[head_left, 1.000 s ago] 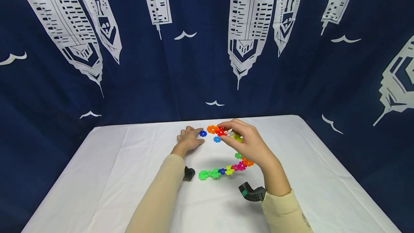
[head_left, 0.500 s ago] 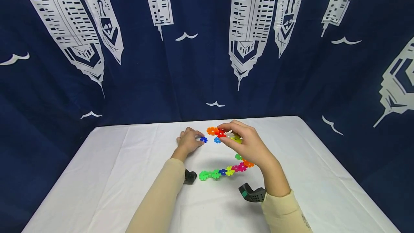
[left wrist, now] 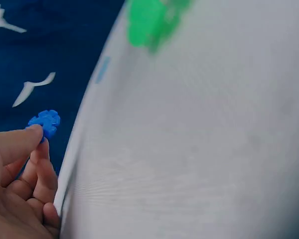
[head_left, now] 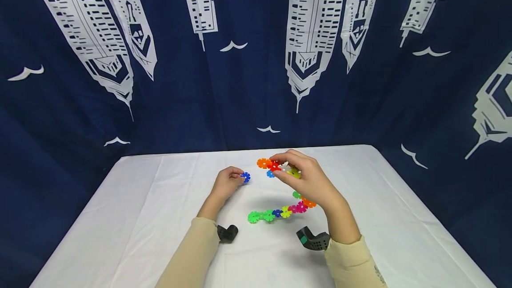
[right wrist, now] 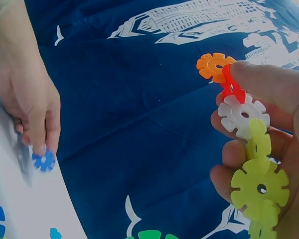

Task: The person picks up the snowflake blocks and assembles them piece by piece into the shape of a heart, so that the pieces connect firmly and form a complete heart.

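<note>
In the head view my left hand pinches a dark blue notched plastic flower disc between thumb and fingers, just over the table. The left wrist view has the same disc at the fingertips. My right hand holds a chain of interlocking flower discs, its thumb on the red disc. An orange disc forms the chain's free end; white and yellow discs follow along the palm. Further discs curve leftward to a green end disc; the right hand hides part of the chain.
A loose light blue disc lies on the white-covered table, near the chain's orange end. A dark blue curtain with white building prints hangs behind the table's far edge. Black wrist-worn devices sit on both forearms.
My left hand reached the dark blue disc, pinched it, and drew it a little left and toward me. My right hand keeps holding the chain almost still.
</note>
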`<action>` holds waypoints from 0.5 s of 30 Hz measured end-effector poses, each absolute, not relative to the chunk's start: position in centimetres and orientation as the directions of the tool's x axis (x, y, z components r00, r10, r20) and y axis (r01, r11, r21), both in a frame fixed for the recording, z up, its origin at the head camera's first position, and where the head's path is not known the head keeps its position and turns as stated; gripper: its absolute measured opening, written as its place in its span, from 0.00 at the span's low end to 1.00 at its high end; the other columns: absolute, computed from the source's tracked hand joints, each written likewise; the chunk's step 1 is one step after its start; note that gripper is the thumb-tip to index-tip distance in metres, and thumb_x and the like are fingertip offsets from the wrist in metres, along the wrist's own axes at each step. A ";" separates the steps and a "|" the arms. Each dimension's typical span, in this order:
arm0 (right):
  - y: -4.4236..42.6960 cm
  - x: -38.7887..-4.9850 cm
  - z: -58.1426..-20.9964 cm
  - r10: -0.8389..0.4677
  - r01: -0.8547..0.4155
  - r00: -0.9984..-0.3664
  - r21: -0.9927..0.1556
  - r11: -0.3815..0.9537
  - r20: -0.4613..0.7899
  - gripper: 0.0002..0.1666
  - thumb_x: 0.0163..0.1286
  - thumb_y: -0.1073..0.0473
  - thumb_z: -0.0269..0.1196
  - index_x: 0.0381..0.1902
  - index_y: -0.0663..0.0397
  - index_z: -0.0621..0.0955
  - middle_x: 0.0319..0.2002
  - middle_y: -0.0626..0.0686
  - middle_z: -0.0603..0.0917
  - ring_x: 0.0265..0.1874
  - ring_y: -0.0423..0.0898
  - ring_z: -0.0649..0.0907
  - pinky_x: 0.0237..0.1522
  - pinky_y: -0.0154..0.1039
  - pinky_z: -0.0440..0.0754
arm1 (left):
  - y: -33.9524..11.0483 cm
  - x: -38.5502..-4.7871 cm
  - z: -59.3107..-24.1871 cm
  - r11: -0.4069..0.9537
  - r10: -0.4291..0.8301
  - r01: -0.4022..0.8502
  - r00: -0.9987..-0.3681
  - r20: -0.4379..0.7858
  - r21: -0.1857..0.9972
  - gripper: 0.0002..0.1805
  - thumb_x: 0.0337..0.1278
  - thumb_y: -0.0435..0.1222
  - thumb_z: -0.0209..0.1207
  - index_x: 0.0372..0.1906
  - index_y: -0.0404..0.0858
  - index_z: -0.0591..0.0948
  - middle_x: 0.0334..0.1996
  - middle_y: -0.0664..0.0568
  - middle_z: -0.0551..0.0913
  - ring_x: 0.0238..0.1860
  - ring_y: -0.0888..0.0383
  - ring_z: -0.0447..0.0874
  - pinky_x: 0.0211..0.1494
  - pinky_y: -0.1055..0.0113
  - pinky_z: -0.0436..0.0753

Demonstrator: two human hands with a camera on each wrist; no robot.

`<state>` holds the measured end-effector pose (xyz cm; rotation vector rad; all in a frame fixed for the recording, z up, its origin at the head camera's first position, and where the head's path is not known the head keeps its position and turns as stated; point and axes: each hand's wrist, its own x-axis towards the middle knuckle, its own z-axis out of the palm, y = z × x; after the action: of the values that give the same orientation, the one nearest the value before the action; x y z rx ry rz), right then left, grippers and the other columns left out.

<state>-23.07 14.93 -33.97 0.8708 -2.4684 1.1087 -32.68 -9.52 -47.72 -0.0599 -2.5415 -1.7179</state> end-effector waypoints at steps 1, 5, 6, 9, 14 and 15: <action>14.9 -23.1 -34.0 -0.413 -0.643 -0.766 -0.572 0.510 0.493 0.17 0.67 0.57 0.68 0.54 0.45 0.84 0.47 0.42 0.86 0.42 0.40 0.80 0.43 0.33 0.82 | -9.7 -32.4 -47.6 0.319 -0.021 0.055 -0.998 0.065 0.946 0.09 0.59 0.29 0.64 0.44 0.32 0.83 0.31 0.51 0.80 0.31 0.60 0.76 0.35 0.72 0.77; 15.0 -23.1 -34.2 -0.440 -0.673 -0.739 -0.570 0.471 0.509 0.17 0.66 0.60 0.68 0.53 0.46 0.84 0.47 0.43 0.87 0.37 0.41 0.78 0.39 0.33 0.80 | -10.2 -31.3 -46.9 0.123 -0.038 0.004 -0.999 0.009 0.992 0.11 0.62 0.29 0.61 0.48 0.30 0.81 0.34 0.48 0.81 0.28 0.60 0.78 0.33 0.71 0.81; 15.0 -23.1 -34.2 -0.444 -0.678 -0.735 -0.570 0.464 0.513 0.17 0.66 0.61 0.68 0.53 0.47 0.84 0.47 0.44 0.87 0.37 0.41 0.78 0.39 0.32 0.80 | -10.3 -31.1 -46.6 0.077 -0.031 -0.004 -1.000 -0.001 0.997 0.10 0.63 0.29 0.61 0.48 0.30 0.81 0.34 0.48 0.80 0.27 0.60 0.79 0.33 0.70 0.82; 15.0 -23.1 -34.3 -0.451 -0.693 -0.721 -0.564 0.449 0.527 0.17 0.66 0.62 0.67 0.53 0.49 0.84 0.48 0.46 0.87 0.36 0.41 0.78 0.40 0.32 0.82 | -10.2 -30.1 -45.3 -0.018 0.009 -0.006 -1.000 -0.005 1.000 0.08 0.65 0.28 0.59 0.47 0.30 0.78 0.36 0.49 0.80 0.25 0.60 0.82 0.32 0.67 0.87; 15.0 -23.3 -34.3 -0.459 -0.713 -0.701 -0.555 0.429 0.546 0.18 0.65 0.63 0.67 0.53 0.49 0.84 0.42 0.45 0.86 0.32 0.40 0.77 0.37 0.32 0.80 | -9.8 -28.3 -42.0 -0.077 0.112 0.068 -0.991 0.076 0.995 0.06 0.69 0.31 0.57 0.46 0.34 0.74 0.43 0.43 0.89 0.26 0.57 0.88 0.36 0.61 0.89; 15.1 -23.2 -34.2 -0.458 -0.712 -0.702 -0.556 0.429 0.545 0.18 0.65 0.63 0.68 0.53 0.49 0.84 0.41 0.44 0.85 0.32 0.40 0.76 0.36 0.32 0.80 | -9.8 -27.9 -41.3 -0.082 0.131 0.089 -0.986 0.100 0.993 0.06 0.70 0.32 0.56 0.46 0.35 0.74 0.43 0.41 0.89 0.26 0.57 0.89 0.36 0.61 0.89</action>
<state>-23.25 15.05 -34.22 1.0075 -2.3752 1.1488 -27.94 -9.77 -41.34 -0.2582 -2.1481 -2.3171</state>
